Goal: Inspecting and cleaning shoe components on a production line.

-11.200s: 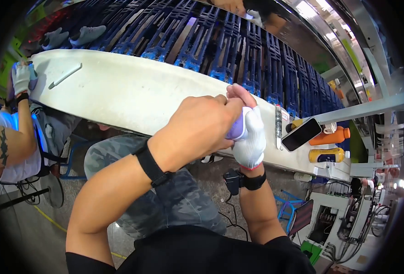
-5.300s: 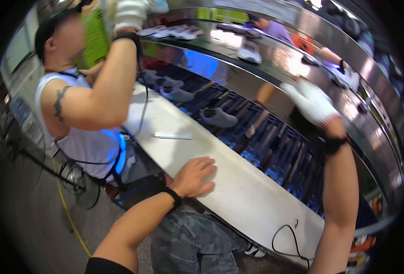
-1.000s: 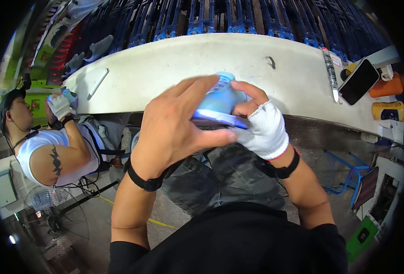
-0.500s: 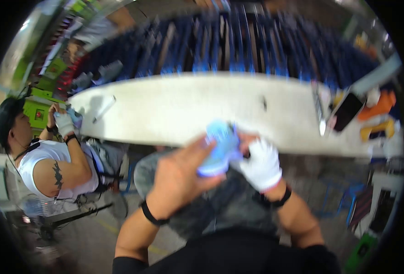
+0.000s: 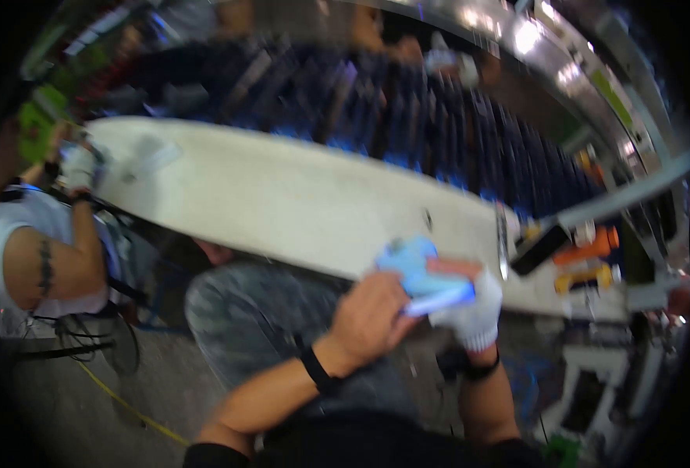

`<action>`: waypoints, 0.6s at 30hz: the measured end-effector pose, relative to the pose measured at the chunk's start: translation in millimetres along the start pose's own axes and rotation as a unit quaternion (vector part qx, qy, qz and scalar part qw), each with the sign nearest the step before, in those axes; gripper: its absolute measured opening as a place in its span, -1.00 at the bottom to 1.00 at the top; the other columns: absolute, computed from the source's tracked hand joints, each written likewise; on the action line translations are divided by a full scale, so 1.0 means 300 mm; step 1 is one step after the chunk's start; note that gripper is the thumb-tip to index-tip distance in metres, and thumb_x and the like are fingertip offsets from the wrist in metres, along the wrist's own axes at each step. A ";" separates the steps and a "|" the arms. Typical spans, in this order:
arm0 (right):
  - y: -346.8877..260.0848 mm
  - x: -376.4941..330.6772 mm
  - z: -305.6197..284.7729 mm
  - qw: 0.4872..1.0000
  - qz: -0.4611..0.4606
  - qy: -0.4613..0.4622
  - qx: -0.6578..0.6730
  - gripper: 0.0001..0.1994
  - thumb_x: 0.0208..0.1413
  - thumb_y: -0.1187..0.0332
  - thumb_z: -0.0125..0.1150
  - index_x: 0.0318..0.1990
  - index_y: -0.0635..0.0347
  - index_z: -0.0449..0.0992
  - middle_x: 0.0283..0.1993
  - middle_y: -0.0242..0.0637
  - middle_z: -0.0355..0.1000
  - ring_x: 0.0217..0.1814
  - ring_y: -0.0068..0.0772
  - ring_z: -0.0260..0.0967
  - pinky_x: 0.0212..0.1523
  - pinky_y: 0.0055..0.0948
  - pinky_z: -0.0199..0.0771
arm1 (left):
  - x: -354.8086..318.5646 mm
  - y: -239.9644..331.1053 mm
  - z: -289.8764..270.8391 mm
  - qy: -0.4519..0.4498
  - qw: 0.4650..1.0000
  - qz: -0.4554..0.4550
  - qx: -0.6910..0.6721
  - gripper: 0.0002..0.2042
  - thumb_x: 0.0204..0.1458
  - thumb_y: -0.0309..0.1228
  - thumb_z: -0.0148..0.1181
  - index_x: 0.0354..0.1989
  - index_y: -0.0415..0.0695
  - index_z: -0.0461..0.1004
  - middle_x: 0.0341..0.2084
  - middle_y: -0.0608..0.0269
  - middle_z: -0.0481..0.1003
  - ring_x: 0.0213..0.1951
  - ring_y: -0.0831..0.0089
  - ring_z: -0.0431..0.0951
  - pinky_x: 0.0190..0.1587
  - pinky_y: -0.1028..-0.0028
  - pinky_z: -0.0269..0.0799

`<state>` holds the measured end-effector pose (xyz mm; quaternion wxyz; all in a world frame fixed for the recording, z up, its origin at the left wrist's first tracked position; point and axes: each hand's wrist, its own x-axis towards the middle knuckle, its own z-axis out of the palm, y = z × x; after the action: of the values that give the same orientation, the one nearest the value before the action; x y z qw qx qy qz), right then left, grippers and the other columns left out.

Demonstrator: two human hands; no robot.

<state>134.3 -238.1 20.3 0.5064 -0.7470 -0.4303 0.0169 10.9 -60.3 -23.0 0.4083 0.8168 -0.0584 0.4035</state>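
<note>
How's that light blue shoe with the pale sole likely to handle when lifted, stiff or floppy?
The light blue shoe is probably light: a bare left hand and white-gloved right hand hold it. Its pale sole likely stays stiff, judging by its straight edge. The upper may flex where held; blur hides its material.

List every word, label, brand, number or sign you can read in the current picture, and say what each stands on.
None can be read; the picture is blurred.
Pale-soled light-blue shoe, held: no legible mark.
Cylindrical yellow bottle: too blurred to read.
Cylindrical orange bottle: too blurred to read.
</note>
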 end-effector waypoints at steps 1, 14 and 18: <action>-0.012 0.021 -0.011 0.999 0.031 -0.013 0.015 -0.26 -0.19 -0.03 0.81 0.07 0.28 0.65 0.07 -0.05 0.67 0.14 -0.09 0.66 0.22 -0.20 0.62 | 0.017 0.008 -0.016 -0.006 1.000 -0.003 0.002 -0.58 -0.27 -0.52 0.68 -0.26 -0.15 0.53 -0.25 0.08 0.58 -0.06 -0.03 0.67 -0.01 0.11 0.60; 0.083 0.003 -0.012 0.985 -0.082 -0.059 0.138 -0.46 -0.15 0.26 0.82 -0.05 0.14 0.59 -0.01 -0.08 0.71 0.16 -0.01 0.65 0.36 0.10 0.47 | 0.038 -0.116 -0.007 -0.084 0.993 0.006 -0.077 -0.62 -0.19 -0.33 0.62 -0.26 -0.13 0.53 -0.30 0.21 0.56 -0.16 0.10 0.58 -0.13 0.22 0.57; 0.092 -0.019 0.010 0.984 -0.062 -0.003 0.168 -0.52 0.00 0.19 0.74 -0.05 0.15 0.56 -0.05 -0.08 0.70 0.16 -0.02 0.64 0.38 0.12 0.46 | 0.021 -0.181 -0.088 -0.122 0.991 -0.026 -0.056 -0.61 -0.11 -0.38 0.58 -0.09 -0.12 0.60 -0.17 0.18 0.61 -0.02 0.06 0.61 -0.01 0.21 0.60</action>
<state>146.6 -243.0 -4.9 0.6233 -0.6232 -0.4687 0.0594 22.0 -4.0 -43.3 0.4535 0.8369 -0.1094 0.2863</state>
